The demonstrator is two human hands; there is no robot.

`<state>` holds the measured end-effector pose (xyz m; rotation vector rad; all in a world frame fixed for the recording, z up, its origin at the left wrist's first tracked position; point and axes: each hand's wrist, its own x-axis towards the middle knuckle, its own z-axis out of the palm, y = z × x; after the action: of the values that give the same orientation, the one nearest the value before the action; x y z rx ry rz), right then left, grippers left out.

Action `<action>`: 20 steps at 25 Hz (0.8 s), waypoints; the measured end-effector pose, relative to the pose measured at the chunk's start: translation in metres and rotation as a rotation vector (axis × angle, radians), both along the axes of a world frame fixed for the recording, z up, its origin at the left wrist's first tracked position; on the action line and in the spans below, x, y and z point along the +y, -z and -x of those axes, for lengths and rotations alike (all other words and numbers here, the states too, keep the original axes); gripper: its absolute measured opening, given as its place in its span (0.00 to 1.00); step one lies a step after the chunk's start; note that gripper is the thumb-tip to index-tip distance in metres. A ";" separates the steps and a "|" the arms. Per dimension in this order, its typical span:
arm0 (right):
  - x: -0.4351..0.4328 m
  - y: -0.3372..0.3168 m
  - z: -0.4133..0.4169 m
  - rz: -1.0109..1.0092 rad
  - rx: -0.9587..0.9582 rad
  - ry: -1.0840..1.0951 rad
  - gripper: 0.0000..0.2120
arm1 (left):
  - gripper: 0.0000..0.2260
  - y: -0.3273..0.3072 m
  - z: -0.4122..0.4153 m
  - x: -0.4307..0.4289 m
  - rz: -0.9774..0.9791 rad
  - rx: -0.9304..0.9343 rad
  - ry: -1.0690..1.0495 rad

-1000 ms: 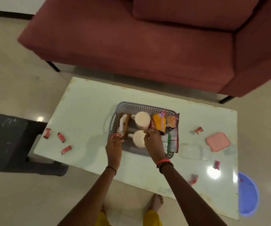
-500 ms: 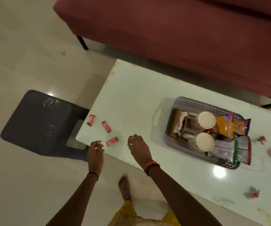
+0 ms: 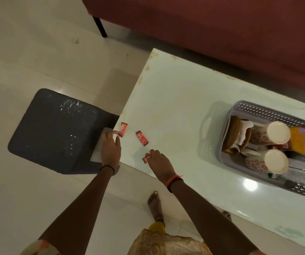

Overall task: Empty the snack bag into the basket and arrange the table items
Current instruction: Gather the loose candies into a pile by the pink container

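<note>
Three small red sachets lie near the left end of the pale table (image 3: 175,92). My left hand (image 3: 110,150) reaches over the table's edge, and its straight fingertips touch the far-left red sachet (image 3: 123,128). The middle sachet (image 3: 142,138) lies free between my hands. My right hand (image 3: 159,162) is down on the nearest sachet (image 3: 144,159), fingers curled over it and hiding most of it. The grey perforated basket (image 3: 258,109) stands to the right, holding two lidded cups (image 3: 278,133), snack packets (image 3: 302,142) and a brown item (image 3: 233,134).
A dark mat (image 3: 56,129) lies on the floor left of the table. A maroon sofa (image 3: 221,30) runs along the far side. My bare foot (image 3: 155,203) stands by the table's front edge.
Both hands left the basket and moved left to the red sachets. The view swung left with them. Now the left fingers touch one sachet and the right hand covers another.
</note>
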<state>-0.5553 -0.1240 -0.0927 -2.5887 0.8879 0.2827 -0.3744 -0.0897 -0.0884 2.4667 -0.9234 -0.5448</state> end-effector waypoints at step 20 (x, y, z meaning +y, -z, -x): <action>-0.051 0.007 0.004 -0.276 -0.096 0.675 0.08 | 0.13 0.026 -0.020 -0.037 -0.064 -0.405 0.929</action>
<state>-0.5588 -0.1747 -0.0992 -1.9017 1.4924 0.0763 -0.3544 -0.1271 -0.1140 2.1062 -2.2627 -0.3393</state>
